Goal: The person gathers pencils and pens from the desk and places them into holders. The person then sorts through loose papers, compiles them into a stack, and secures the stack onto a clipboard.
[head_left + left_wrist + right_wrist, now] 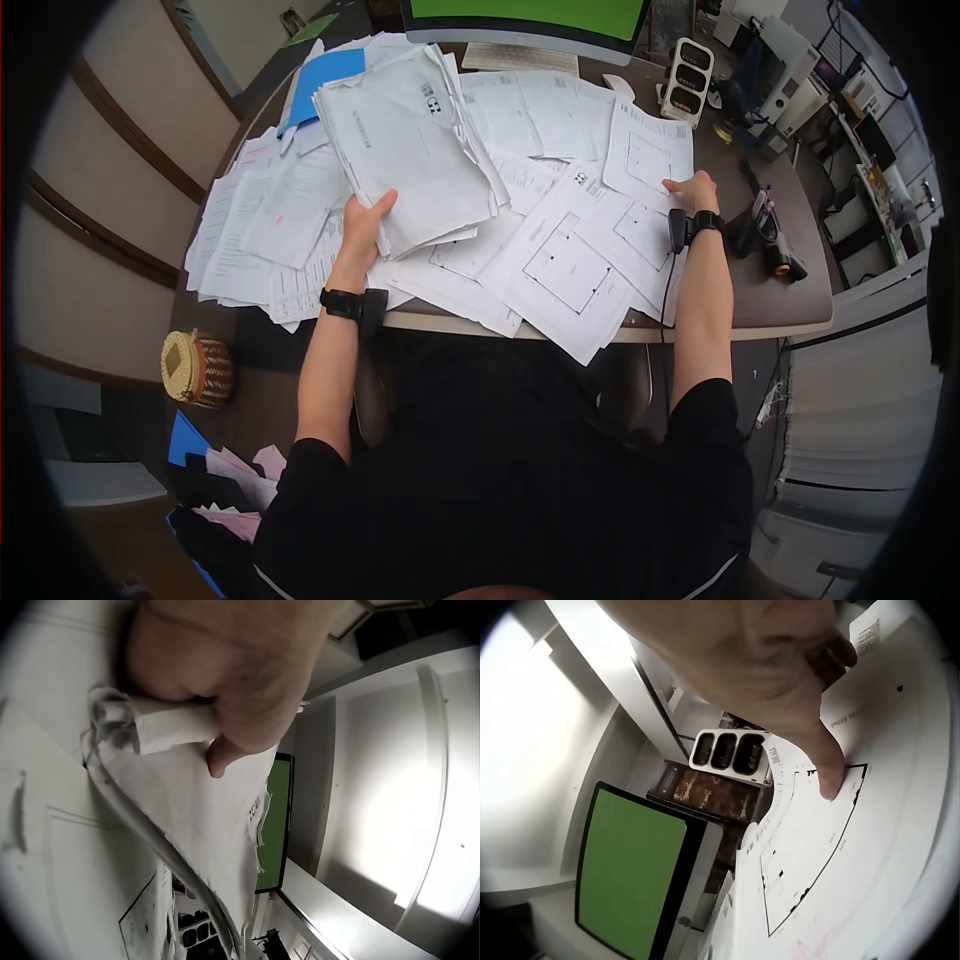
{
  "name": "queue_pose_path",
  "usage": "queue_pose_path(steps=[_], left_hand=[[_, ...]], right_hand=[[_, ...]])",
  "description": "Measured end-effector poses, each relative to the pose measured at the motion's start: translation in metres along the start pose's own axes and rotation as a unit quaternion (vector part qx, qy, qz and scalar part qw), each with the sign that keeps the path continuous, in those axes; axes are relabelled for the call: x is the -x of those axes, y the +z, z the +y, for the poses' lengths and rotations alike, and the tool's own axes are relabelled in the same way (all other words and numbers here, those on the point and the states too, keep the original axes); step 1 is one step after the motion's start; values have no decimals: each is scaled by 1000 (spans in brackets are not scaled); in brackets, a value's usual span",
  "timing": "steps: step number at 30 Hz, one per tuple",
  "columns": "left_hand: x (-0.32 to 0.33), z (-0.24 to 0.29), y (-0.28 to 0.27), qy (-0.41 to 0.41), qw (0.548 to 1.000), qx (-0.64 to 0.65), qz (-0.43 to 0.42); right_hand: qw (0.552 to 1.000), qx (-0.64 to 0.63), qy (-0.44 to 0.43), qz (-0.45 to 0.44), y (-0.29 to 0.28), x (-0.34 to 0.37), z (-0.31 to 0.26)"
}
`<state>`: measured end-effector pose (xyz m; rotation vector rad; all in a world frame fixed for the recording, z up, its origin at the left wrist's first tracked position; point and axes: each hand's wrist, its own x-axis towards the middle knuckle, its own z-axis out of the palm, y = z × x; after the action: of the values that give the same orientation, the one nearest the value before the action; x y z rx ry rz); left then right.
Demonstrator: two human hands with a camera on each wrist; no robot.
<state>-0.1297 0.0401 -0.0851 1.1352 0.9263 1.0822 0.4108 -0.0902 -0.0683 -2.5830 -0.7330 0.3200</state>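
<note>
My left hand grips a thick stack of papers by its lower left edge, thumb on top. The stack is tilted over the loose sheets, and the left wrist view shows its bottom corner curling beside the hand. At the right of the desk, my right hand pinches the edge of a printed drawing sheet. Its thumb lies on the printed outline; the other fingers are mostly hidden. More drawing sheets overlap between the hands, some past the desk's front edge.
Loose papers and a blue folder cover the desk's left side. A monitor, keyboard and mouse stand behind. On the right are a three-compartment holder and a dark scanner-like device. A woven basket sits lower left.
</note>
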Motion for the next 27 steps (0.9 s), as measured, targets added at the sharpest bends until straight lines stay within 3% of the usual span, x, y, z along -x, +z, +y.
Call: queue_pose_path(steps=[5,7,8,10,11,12,13,14,16,18,19,21,25,27], left_hand=[[-1,0,2,14,1000,6,-4],[0,-2,0,11,1000,10,-7],[-2,-1,0,11,1000,13,-13],[-4,-1,-1,15,1000,9,-12],[-3,-3,-1,13,1000,1,-13],[-1,-3,-1,10,1000,-1,-14],[0,-1,1,8,1000,-7,-9],[0,1,2,7,1000,-13,-3],[-4,-2,2,13,1000,-3,-5],[-2,-4,0,16,1000,7,-4],[-1,-2,0,6,1000,7,-12],[-5,0,0,3,1000,8,-18],[-5,-8,-5,15,1000,18,-19],[-7,-7,-3,16,1000,15,-19]], right_hand=[[993,62,-41,95,11,-8,9],[977,-23,-88,193,17,-10,14],[977,-24,-90,193,19,-13,16],[936,-148,-123,295,15,6,4],[936,-148,-121,295,15,18,-4],[901,-307,-162,260,15,37,-16],[839,-457,-197,219,19,51,-26],[827,-507,-180,161,27,56,-32],[734,-655,-175,40,41,87,-53],[685,-710,-99,-128,43,130,-77],[685,-711,-97,-129,47,146,-81],[643,-733,-59,-214,51,163,-93],[660,-734,-73,-140,67,161,-94],[606,-777,-91,-146,71,152,-90]])
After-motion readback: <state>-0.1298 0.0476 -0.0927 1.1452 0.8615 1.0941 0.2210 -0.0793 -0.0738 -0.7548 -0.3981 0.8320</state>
